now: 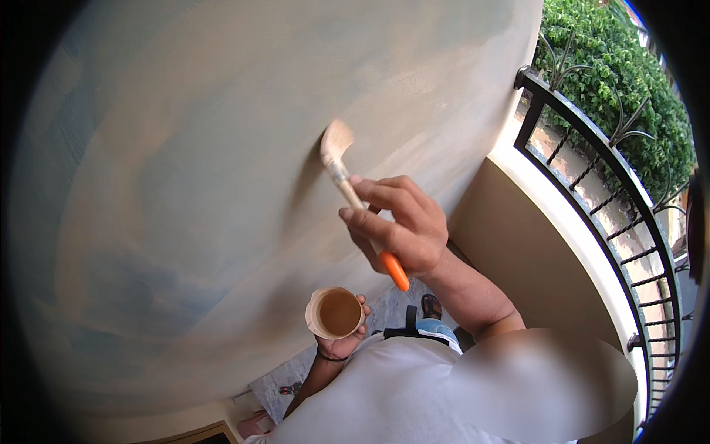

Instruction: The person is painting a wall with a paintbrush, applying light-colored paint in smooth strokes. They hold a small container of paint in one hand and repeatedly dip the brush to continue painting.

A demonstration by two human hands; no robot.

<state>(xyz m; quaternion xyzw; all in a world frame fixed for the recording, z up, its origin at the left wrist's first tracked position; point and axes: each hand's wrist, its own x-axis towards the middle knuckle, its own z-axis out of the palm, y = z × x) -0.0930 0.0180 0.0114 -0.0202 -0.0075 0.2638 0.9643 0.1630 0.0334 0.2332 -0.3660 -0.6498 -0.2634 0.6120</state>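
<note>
My right hand (405, 231) is closed in a pinch on the brush (339, 172), thumb and fingers around its handle, the orange end poking out below my palm. The bristles (337, 139) bend against the wall (185, 177). My left hand (342, 346) curls round the cup (312, 317), which sits lower down, well apart from the brush, with brown liquid (340, 312) inside.

Cloudy blue-grey and tan strokes already cover most of the wall, so I'd call the colouring well along. The pale streaks to the right of the bristles may want more blending (I can't tell which patches are finished).

Left of the brush and above it, the wall gives me wide, open room. On the right it ends near the white ledge (549, 189) and the black railing (588, 127), so my right elbow has less space that way.
</note>
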